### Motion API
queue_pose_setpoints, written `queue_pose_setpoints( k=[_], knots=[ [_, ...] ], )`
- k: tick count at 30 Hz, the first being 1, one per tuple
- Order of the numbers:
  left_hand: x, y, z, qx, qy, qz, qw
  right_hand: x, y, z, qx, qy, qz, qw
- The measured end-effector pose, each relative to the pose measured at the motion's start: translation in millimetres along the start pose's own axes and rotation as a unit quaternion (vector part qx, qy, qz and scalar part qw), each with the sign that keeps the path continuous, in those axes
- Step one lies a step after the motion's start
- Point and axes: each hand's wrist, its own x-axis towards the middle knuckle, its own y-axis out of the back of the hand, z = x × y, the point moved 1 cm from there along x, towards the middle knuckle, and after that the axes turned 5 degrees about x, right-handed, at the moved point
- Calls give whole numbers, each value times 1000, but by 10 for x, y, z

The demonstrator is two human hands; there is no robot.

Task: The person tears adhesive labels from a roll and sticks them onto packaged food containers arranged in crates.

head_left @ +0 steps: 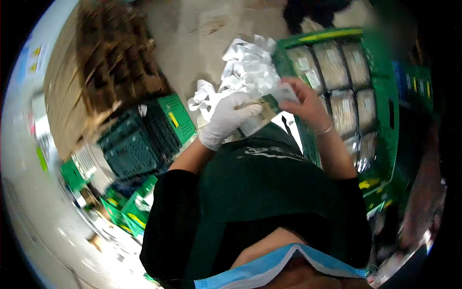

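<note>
**Both hands on a strip of labels in front of the green crate**

The left hand (226, 120), in a white disposable glove, is curled over one end of a flat, green-and-white printed label strip (269, 103), fingers folded on top and gripping it. The bare right hand (308, 103), a thin band at its wrist, pinches the strip's other end between thumb and fingertips. The strip is held in the air at chest height, just clear of the near rim of the crate. Its long axis runs between the two hands, sloping from the gloved hand at lower left up to the bare hand at upper right; what is printed on it is too blurred to read.

Just beyond the hands lies a loose heap of white paper backing ribbon (243, 67), curling over the concrete floor (192, 43) and touching the crate's left wall. To the right stands a green plastic crate (382, 96) with yellow marks on its rim, packed with clear wrapped packs of pale thin mushrooms (337, 67) in two rows, each with a small white sticker. To the left, well apart, are stacked dark green lattice crates (139, 139) and, past them, a brown wooden pallet (115, 58). The person wears a dark apron (269, 192) and a blue face mask (269, 267), seen at the bottom edge.
</note>
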Motion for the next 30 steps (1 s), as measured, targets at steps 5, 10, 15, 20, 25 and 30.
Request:
queue_pose_setpoints(
  k=[5, 10, 15, 20, 25, 30],
  knots=[
    [-1139, 303, -789, 138, -110, 397, 901, -663, 295, -221, -179, 37, 194, 964],
    [-3492, 20, -3167, 4, 272, 775, 570, -1246, 1057, -279, -328, 199, 307, 871],
    [-4541, -417, -3835, -466, 237, 758, 390, -1297, 270, 404, -414, 114, 202, 880],
    [-4824, 657, -4620, -615, -114, 692, 360, -1341, -632, 1080, -481, 58, 99, 869],
    [-5259, 1664, -4967, -592, -269, 684, 331, -1356, -1373, 1487, -537, 20, 79, 840],
    [-5157, 2229, -3690, -91, -3, 828, 553, -1386, -1726, 1628, -571, 2, 88, 817]
  ],
)
